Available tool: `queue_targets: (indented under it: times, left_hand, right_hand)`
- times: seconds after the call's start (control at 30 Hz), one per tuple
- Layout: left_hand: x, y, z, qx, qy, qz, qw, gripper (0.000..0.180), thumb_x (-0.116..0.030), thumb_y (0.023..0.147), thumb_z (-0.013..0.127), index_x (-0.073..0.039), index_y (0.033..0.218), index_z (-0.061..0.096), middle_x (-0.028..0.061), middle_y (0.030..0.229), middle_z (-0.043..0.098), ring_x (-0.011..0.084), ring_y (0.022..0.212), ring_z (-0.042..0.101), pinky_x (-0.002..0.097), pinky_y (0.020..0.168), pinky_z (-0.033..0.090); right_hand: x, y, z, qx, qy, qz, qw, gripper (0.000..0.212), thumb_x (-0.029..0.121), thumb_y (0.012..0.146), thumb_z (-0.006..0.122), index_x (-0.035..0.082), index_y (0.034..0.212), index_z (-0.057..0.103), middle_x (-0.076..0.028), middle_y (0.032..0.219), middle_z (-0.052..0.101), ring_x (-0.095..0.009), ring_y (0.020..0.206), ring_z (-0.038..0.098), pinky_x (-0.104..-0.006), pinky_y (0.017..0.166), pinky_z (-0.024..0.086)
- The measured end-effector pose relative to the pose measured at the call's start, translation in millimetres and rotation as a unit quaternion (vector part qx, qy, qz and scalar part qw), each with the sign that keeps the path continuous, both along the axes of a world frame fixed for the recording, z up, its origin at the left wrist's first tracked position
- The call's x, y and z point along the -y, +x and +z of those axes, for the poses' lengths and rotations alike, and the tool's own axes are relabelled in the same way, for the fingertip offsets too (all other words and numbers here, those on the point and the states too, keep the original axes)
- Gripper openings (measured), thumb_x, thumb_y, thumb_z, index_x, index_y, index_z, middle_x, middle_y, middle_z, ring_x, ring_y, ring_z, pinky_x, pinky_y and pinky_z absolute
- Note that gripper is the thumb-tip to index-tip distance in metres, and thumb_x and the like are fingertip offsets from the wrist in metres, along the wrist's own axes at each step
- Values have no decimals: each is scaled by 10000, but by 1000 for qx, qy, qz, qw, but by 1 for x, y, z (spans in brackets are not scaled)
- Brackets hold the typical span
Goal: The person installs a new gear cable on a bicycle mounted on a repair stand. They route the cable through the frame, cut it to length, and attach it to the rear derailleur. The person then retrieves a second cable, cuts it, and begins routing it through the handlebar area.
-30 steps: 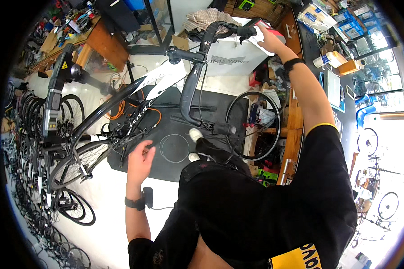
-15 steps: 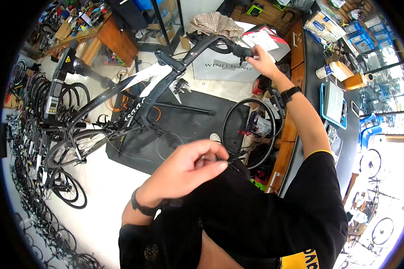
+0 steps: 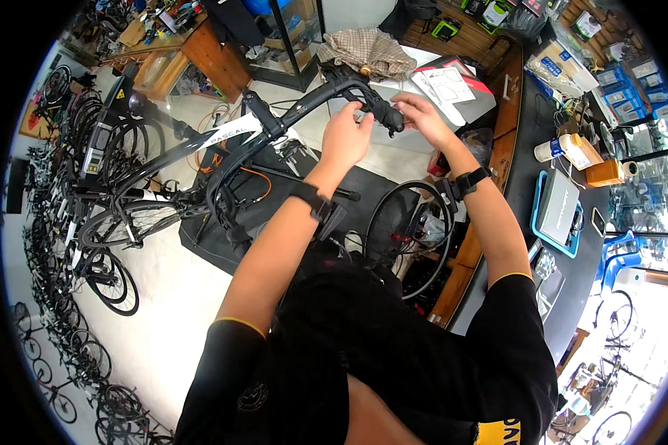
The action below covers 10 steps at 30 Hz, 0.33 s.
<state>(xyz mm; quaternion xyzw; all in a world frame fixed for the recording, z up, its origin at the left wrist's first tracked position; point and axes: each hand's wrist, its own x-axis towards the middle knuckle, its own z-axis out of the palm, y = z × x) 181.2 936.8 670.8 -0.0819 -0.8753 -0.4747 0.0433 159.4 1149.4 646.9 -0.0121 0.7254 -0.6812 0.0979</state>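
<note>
A black and white road bike frame (image 3: 228,132) is held on a repair stand (image 3: 100,137), its black drop handlebar (image 3: 309,102) reaching towards me. At the bar's far right end, my right hand (image 3: 425,124) closes its fingertips on the tip of the black brake hood (image 3: 386,116). Just left of that hood is my left hand (image 3: 346,139), raised, with thumb and forefinger apart. I see nothing held in it, though some of its fingers are hidden. The other end of the handlebar (image 3: 223,211) curves down nearer my body.
A loose wheel (image 3: 410,237) leans by the wooden cabinet on the right. On the dark counter (image 3: 523,215) lie a laptop in a blue tray (image 3: 557,215) and a phone (image 3: 598,221). A black mat (image 3: 274,200) covers the floor under the bike. Many bikes line the left wall.
My left hand has gone from in front of my body up to the handlebar, beside the brake hood. My right hand stays at the hood. The view has shifted slightly.
</note>
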Motion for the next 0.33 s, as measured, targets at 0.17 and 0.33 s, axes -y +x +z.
queue_targets:
  times: [0.17, 0.33]
  left_hand:
    - [-19, -63, -25, 139, -27, 71, 987, 538, -440, 864, 589, 69, 1035, 610, 242, 888, 657, 363, 895, 639, 428, 756, 490]
    - [-30, -86, -56, 282, 270, 111, 914, 486, -394, 783, 746, 79, 844, 654, 128, 816, 665, 240, 762, 619, 372, 709, 466]
  right_hand:
    - [-6, -18, -3, 0, 82, 55, 995, 326, 279, 929, 589, 59, 1165, 635, -14, 966, 645, -92, 841, 578, -245, 699, 486]
    - [-9, -24, -3, 47, 52, 78, 995, 312, 256, 944, 573, 70, 1190, 619, 44, 957, 631, -37, 748, 495, -200, 675, 419]
